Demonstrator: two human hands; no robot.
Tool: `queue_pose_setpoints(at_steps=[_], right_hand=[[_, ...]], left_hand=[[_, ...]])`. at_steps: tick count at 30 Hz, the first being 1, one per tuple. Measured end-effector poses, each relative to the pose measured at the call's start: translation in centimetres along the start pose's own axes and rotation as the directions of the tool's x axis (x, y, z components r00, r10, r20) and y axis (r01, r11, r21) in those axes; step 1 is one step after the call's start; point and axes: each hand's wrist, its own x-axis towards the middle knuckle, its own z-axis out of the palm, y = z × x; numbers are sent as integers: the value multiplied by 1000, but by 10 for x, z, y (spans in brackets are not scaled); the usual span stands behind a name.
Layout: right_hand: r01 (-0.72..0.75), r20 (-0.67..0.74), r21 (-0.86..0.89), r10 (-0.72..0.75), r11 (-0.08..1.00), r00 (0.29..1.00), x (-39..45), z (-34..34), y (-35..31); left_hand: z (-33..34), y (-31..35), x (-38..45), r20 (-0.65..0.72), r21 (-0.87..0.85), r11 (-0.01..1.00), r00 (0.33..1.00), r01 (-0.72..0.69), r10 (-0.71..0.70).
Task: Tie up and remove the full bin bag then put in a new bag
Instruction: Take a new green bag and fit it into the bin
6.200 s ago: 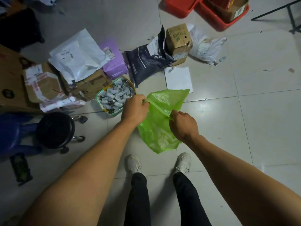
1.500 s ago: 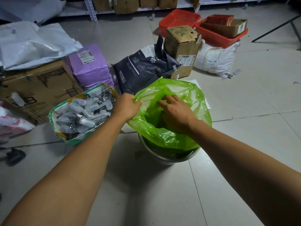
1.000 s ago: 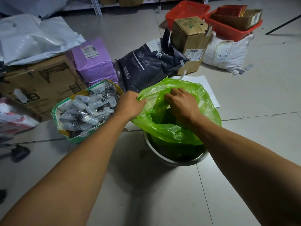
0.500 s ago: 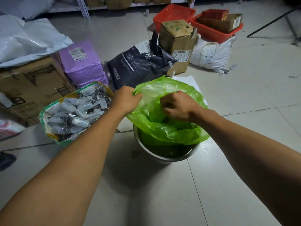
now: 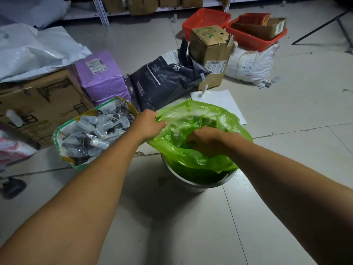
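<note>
The left hand (image 5: 148, 124) has its grip closed on the left rim of the green bag (image 5: 193, 157), pinching the plastic. The right hand (image 5: 207, 139) reaches inside the bag's mouth, fingers curled into the crumpled film. The bag sits loosely in a metal bin (image 5: 193, 185) on the tiled floor (image 5: 172, 226). Left of the bin stands an open box of small bottles (image 5: 91, 131); a dark pouch (image 5: 164, 79) lies beyond.

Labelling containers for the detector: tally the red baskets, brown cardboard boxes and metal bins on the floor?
Red baskets: 2
Brown cardboard boxes: 3
Metal bins: 1
Total: 6
</note>
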Motion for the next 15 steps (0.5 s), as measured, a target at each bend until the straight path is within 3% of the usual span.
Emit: queue_pose_setpoints(at_steps=[6,15], right_hand=[[-45,68,26,43,999,997,4,11,12],[-112,493,-110,152,988,856,-7,18,-3]], left_hand=[[1,-1,-4,47,-22,1000,999,6,-5],[-2,4,-13,112,53,997,992,-59,53]])
